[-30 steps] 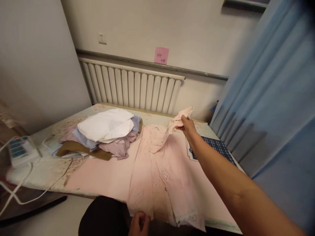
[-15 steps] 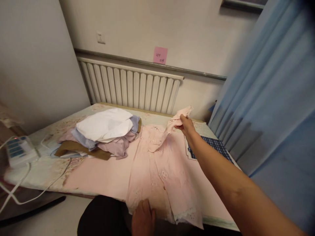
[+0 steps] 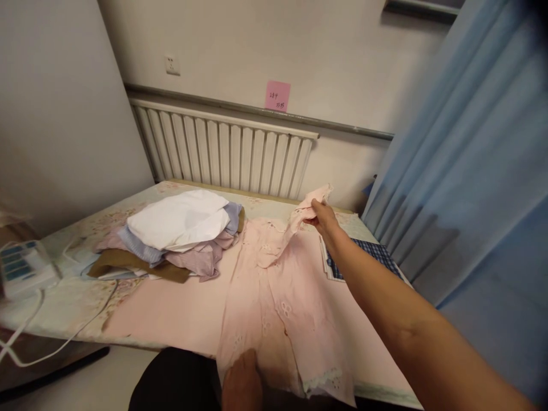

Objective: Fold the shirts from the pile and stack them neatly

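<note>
A pale pink blouse point(image 3: 268, 308) with openwork flowers lies spread lengthwise, its lower edge reaching the front of the bed-like surface. My right hand point(image 3: 322, 216) is closed on the upper right part of the blouse and holds it raised, so the cloth bends up and folds over there. Down at the lower left hem, my left hand point(image 3: 242, 381) has its fingers together on the fabric; the fingertips are partly hidden. Left of the blouse is a loose heap of clothes, with a white garment point(image 3: 180, 220) on top and a brown one point(image 3: 128, 264) underneath.
Folded dark checked cloth point(image 3: 370, 258) lies beneath my right forearm. A white power strip point(image 3: 28, 268) with cables sits at the left. Behind are a radiator point(image 3: 222, 148) and a wall; a blue curtain point(image 3: 466, 154) hangs at the right. A black rounded object point(image 3: 171, 379) is in front.
The view has shifted slightly, moving the clothes heap and power strip a little left and down. Both hands keep their places on the blouse, which has barely moved.
</note>
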`<state>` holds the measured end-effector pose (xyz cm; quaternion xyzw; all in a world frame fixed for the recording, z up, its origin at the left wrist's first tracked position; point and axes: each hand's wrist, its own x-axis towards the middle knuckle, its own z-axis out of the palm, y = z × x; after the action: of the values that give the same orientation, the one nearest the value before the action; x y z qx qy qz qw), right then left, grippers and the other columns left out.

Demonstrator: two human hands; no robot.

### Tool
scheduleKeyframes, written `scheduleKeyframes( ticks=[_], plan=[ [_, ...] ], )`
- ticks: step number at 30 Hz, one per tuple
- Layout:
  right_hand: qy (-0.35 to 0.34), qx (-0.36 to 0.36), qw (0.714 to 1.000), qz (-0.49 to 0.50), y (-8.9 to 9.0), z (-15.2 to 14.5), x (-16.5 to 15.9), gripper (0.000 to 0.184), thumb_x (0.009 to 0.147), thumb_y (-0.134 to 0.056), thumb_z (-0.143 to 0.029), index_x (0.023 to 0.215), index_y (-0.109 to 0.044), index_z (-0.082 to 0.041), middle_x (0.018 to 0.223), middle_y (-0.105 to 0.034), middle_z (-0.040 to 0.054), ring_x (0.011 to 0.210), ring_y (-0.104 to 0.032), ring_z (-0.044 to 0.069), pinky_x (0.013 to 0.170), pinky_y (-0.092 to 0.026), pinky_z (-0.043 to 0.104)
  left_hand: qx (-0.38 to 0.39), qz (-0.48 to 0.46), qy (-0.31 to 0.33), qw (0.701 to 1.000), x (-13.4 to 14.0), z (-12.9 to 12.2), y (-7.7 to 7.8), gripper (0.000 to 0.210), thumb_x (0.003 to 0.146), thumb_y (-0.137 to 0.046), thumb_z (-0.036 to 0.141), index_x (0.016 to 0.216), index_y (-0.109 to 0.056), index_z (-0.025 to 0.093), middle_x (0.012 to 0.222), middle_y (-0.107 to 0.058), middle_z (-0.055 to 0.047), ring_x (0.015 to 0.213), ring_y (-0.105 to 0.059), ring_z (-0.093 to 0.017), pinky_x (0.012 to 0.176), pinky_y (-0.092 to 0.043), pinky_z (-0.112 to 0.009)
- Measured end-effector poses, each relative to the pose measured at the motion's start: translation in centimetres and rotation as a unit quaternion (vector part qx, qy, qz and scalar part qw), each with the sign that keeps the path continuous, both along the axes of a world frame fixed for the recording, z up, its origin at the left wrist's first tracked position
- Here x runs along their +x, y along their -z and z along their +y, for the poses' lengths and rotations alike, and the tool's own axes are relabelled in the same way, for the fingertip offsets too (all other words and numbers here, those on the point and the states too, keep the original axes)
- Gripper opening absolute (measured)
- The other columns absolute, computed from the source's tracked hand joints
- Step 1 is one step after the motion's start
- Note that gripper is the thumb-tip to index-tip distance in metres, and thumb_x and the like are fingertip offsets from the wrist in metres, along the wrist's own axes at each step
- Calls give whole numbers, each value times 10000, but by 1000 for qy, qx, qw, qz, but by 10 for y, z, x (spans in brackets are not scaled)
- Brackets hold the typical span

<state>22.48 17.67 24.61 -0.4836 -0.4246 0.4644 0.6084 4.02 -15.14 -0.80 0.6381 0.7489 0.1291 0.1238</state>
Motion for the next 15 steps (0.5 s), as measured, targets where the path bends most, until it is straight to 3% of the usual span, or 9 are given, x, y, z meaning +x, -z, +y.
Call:
scheduleKeyframes(
  ticks=[6, 8, 12, 15],
  plan=[
    [-4, 16, 1000, -27, -21, 19, 4, 122, 804, -539, -183, 917, -584, -167, 689, -634, -6, 591, -623, 143, 575, -589, 348, 175, -26, 3, 984, -17, 1, -23, 277, 898, -389, 198, 1016, -639, 191, 956, -711, -93, 893, -659, -198, 836, -490, -324],
    [1, 29, 999, -35, -31, 23, 7, 134, 792, -538, -174, 916, -587, -166, 682, -629, -11, 583, -614, 135, 596, -587, 346, 197, -57, 22, 979, -15, 2, -33, 260, 896, -408, 237, 1023, -632, 203, 961, -713, -82, 889, -663, -192, 820, -501, -313],
    [20, 49, 997, -53, -51, 28, 18, 146, 782, -539, -182, 921, -582, -167, 650, -612, -23, 576, -598, 125, 618, -581, 333, 134, -132, 94, 978, 2, 7, -49, 302, 862, -404, 181, 1070, -619, 216, 1028, -702, -67, 949, -653, -169, 836, -493, -273],
    [39, 52, 995, -71, -57, 32, 27, 154, 772, -537, -192, 919, -574, -169, 641, -603, -25, 561, -588, 127, 605, -576, 330, 74, -165, 131, 975, 21, 14, -52, 334, 856, -366, 148, 1066, -619, 204, 1034, -691, -81, 975, -639, -169, 863, -475, -270]
  ],
)
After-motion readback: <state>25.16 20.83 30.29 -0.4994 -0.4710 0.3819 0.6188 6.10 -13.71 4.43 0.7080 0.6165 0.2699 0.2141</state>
